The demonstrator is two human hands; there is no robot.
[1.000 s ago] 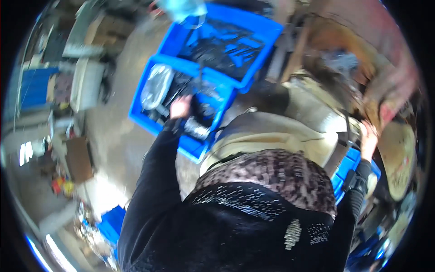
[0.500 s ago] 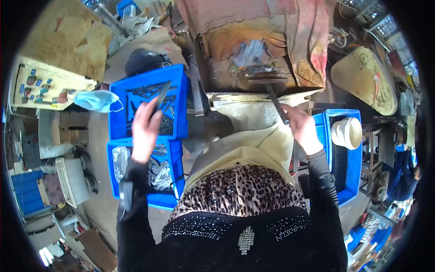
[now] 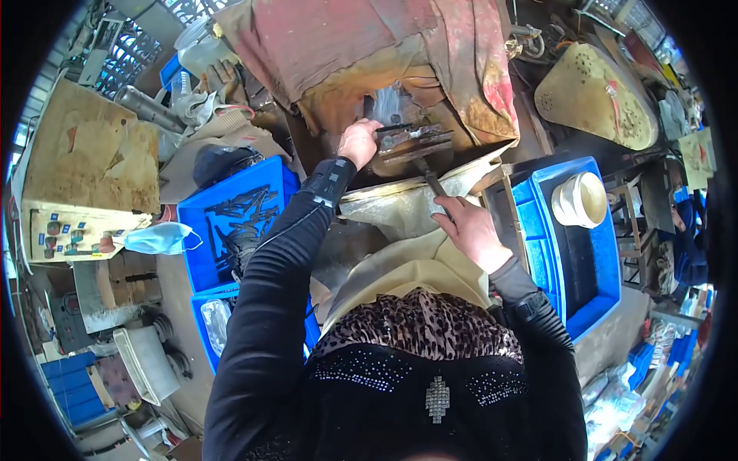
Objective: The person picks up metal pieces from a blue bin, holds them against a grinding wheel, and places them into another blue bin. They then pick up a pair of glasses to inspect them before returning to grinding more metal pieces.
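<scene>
My left hand (image 3: 360, 143) reaches into the cloth-draped work box (image 3: 330, 165), its fingers closed on a thin dark metal strip (image 3: 395, 127). The strip lies over a rusty metal block (image 3: 415, 142) in the middle of the box. My right hand (image 3: 474, 233) is wrapped round a dark handle (image 3: 433, 183) that runs up to the near side of this block. How the handle joins the block is not clear. Left of the box, a blue crate (image 3: 289, 183) holds many similar dark metal strips (image 3: 238, 223); my left forearm partly covers it.
A second blue crate (image 3: 201, 326) sits nearer on the left, mostly behind my sleeve. On the right, a blue bin (image 3: 544, 246) bears a white bucket (image 3: 578, 201). A control box with knobs (image 3: 81, 230) and a hanging blue face mask (image 3: 161, 239) stand at the left.
My left hand has moved from above the left blue crate to the block in the work box, carrying the strip. My right hand still grips the handle. The whole view has shifted.
</scene>
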